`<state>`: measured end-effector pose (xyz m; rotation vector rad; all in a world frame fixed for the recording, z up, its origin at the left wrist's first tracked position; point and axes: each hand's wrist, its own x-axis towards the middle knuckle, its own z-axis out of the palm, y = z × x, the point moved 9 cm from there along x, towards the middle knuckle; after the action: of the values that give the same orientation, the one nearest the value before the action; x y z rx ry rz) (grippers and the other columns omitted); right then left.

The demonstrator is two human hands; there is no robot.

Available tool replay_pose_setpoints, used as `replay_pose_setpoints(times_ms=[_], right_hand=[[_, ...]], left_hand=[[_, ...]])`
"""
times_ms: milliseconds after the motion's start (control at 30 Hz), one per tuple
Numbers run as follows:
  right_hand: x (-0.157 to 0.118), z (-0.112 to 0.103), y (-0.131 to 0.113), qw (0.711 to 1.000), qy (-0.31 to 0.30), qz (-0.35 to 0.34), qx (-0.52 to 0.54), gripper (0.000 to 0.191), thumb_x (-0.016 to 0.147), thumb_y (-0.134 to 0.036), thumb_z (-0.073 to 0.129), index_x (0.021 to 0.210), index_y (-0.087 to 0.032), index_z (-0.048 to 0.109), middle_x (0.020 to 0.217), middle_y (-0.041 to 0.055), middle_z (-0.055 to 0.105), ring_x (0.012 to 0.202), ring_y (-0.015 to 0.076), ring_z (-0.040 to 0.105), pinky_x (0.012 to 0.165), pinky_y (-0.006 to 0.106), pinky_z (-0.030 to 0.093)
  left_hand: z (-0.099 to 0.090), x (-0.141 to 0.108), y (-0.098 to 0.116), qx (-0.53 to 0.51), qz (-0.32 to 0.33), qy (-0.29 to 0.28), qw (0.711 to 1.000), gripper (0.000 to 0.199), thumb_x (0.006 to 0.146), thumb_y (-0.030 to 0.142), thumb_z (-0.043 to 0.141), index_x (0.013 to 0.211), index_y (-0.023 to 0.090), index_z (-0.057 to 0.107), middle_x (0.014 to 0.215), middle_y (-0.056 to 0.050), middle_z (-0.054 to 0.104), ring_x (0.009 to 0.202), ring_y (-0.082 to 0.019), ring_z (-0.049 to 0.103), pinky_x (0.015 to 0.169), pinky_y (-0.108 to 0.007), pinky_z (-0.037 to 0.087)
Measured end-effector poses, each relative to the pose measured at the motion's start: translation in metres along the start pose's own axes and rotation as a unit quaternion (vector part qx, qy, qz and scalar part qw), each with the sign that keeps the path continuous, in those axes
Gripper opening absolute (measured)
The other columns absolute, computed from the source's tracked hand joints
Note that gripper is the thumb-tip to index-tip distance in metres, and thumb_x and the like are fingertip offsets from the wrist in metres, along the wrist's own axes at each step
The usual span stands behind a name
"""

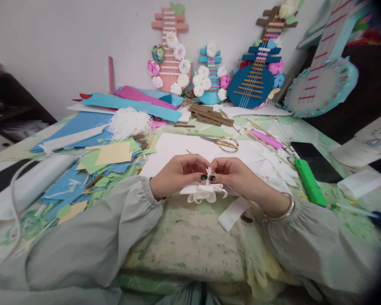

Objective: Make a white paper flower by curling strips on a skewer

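Observation:
Both hands meet above the table's near edge, pinching a white paper flower (205, 194) between thumbs and fingers. My left hand (180, 170) grips its gathered base from the left, and my right hand (233, 173) grips the same base from the right. The curled petals hang below the thumbs, and part of the flower is hidden behind the fingers. Under and beyond the hands lies a white sheet (178, 146). Gold-handled scissors (227, 144) rest on that sheet. A white paper strip (233, 214) lies close to my right wrist.
Paper scraps (114, 153) and a bundle of white string (130, 123) cover the left side. White cut pieces (269, 163), a green tool (309, 182) and a black phone (316, 160) lie to the right. Decorated paper instruments, including a dark blue one (250, 87), stand along the wall.

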<state>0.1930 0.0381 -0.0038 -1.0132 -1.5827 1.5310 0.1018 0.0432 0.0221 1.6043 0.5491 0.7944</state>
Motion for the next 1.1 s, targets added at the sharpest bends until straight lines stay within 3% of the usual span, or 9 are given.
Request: replay_pose_setpoints(times_ms=[333,567,867,1100], right_hand=[[-0.001,0.002,-0.003,0.999,-0.005,-0.011,-0.052,0.030,0.071,-0.042,0.068,0.075,-0.015,0.055,0.063,-0.0037,0.047,0.056,0.0071,0.039,0.049,0.020,0.029],[-0.003,0.008,-0.003,0.999,-0.030,-0.016,-0.034,0.028,0.074,-0.041,0.066,0.081,-0.017,0.054,0.066,-0.0040,0.047,0.054,0.0069,0.037,0.049,0.021,0.028],[-0.003,0.008,-0.014,0.999,-0.024,-0.032,-0.013,0.030,0.075,-0.042,0.066,0.079,-0.016,0.051,0.070,-0.0030,0.048,0.060,0.0077,0.042,0.054,0.021,0.033],[-0.001,0.006,-0.013,0.999,-0.004,-0.033,0.020,0.029,0.073,-0.039,0.069,0.080,-0.016,0.053,0.073,-0.0017,0.052,0.063,0.0078,0.046,0.055,0.020,0.037]], left_hand=[[-0.003,-0.001,0.001,0.057,0.004,0.021,0.998,0.020,0.072,0.026,0.069,0.083,0.009,0.063,0.079,-0.007,0.064,0.072,-0.013,0.060,0.067,-0.026,0.048],[-0.007,-0.001,0.001,0.082,0.011,0.033,0.996,0.019,0.073,0.027,0.069,0.079,0.010,0.062,0.075,-0.005,0.061,0.069,-0.012,0.056,0.064,-0.026,0.046],[-0.015,-0.002,-0.007,-0.037,-0.019,0.065,0.997,0.030,0.067,0.032,0.074,0.075,0.012,0.053,0.072,0.000,0.056,0.061,-0.008,0.051,0.055,-0.020,0.039],[-0.013,0.000,-0.005,-0.026,-0.012,0.064,0.998,0.033,0.068,0.035,0.074,0.076,0.013,0.051,0.070,0.001,0.055,0.060,-0.007,0.050,0.054,-0.019,0.038]])
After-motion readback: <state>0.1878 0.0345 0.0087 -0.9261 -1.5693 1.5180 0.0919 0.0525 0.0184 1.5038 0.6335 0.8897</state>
